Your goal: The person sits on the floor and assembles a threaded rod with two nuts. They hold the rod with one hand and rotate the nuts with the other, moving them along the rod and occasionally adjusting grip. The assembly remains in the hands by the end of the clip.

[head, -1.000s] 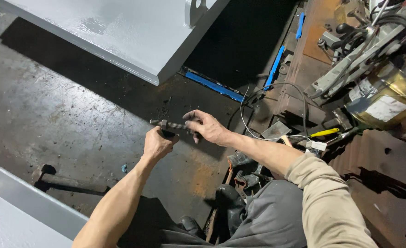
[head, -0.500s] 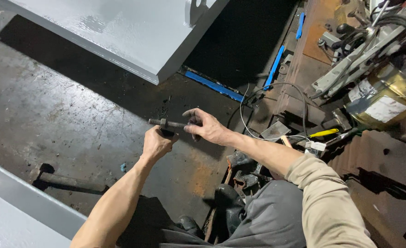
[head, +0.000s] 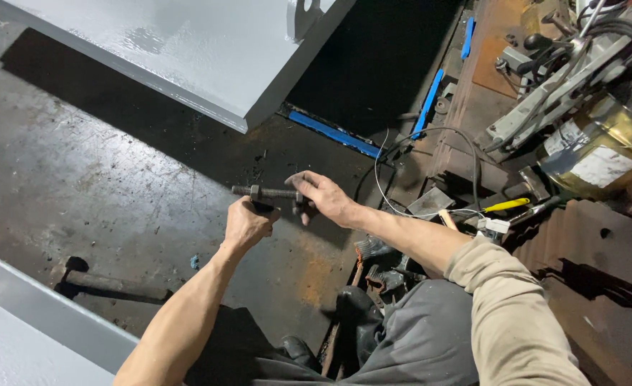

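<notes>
Steel threaded rod (head: 269,191), both hands gripping

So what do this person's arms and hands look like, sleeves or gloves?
No gloves on either of the hands. The left hand is on a forearm bare to the frame edge; the right hand has a beige sleeve pushed up near the elbow.

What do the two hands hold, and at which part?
A dark threaded rod: the right hand grips its right end, and the left hand holds the nut near its left end.
</notes>
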